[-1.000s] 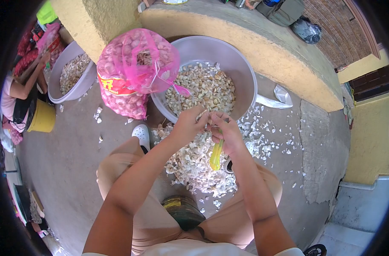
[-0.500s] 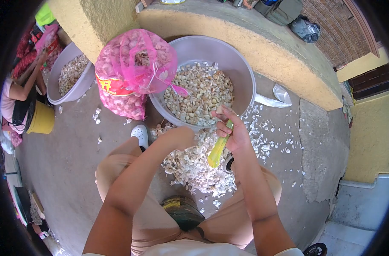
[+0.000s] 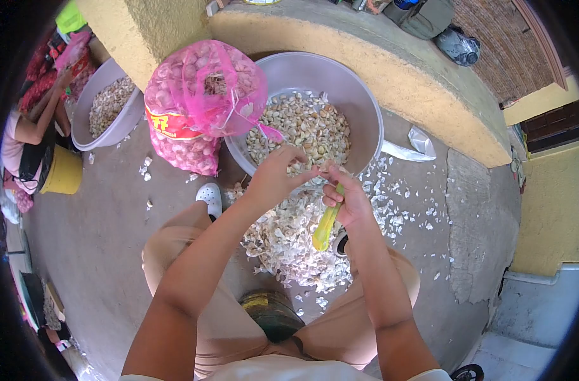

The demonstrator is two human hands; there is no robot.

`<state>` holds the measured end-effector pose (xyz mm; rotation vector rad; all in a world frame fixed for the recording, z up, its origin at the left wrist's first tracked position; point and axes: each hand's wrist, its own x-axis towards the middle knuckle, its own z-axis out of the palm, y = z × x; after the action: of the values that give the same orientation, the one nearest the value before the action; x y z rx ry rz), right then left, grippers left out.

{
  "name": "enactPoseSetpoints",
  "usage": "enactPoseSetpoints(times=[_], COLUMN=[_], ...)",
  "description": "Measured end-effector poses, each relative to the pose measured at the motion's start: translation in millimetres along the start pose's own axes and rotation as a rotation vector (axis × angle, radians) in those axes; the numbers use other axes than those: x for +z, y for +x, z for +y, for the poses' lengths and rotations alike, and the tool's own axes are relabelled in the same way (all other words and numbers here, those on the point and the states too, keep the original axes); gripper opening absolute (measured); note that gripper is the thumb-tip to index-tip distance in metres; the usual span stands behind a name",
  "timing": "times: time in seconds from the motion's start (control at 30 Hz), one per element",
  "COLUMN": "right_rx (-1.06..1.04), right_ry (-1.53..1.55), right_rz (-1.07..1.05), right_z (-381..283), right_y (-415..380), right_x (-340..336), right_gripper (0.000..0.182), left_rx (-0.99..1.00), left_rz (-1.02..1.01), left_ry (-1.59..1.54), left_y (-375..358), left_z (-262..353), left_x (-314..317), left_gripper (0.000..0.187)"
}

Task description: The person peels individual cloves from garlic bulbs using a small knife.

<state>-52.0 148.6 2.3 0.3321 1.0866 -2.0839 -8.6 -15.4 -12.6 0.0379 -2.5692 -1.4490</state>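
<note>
My right hand is closed round a knife, its yellow-green handle slanting down toward me and its blade not distinguishable. A small pale garlic clove sits at that hand's thumb and fingertips. From the left, my left hand meets it there, thumb and fingertip pinched at the clove; the exact grip is partly hidden. Just beyond both hands stands a big pale tub of loose garlic cloves. Below them, a heap of papery garlic skins covers the ground between my feet.
A pink mesh sack of garlic leans against the tub's left side. At far left, another person sits by a second tub and a yellow bucket. A low curved wall runs behind. A white plastic bag lies right.
My left hand has moved up and forward from above the skins to meet my right fingertips at the clove. My right hand still holds the knife in nearly the same place.
</note>
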Motion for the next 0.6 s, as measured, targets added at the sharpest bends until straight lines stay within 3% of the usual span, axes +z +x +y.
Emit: enactPoseSetpoints(times=[0.07,0.27,0.6], right_rx=[0.012,0.069,0.081], right_ry=[-0.042,-0.057,-0.095], right_rz=[0.005,0.005,-0.073], right_z=[4.7,11.8,8.4], right_y=[-0.1,-1.3,-2.3], right_x=[-0.7,2.4,3.2], right_gripper=[0.029,0.029,0.025], left_rx=[0.141,-0.01,-0.035], left_rz=[0.023,-0.064,-0.061], left_ry=[-0.053,-0.152,-0.207], left_y=[1.5,-0.5,3.2], left_z=[6.0,4.1,0.0], left_x=[-0.5,0.2,-5.0], left_gripper=[0.025,0.016,0.011])
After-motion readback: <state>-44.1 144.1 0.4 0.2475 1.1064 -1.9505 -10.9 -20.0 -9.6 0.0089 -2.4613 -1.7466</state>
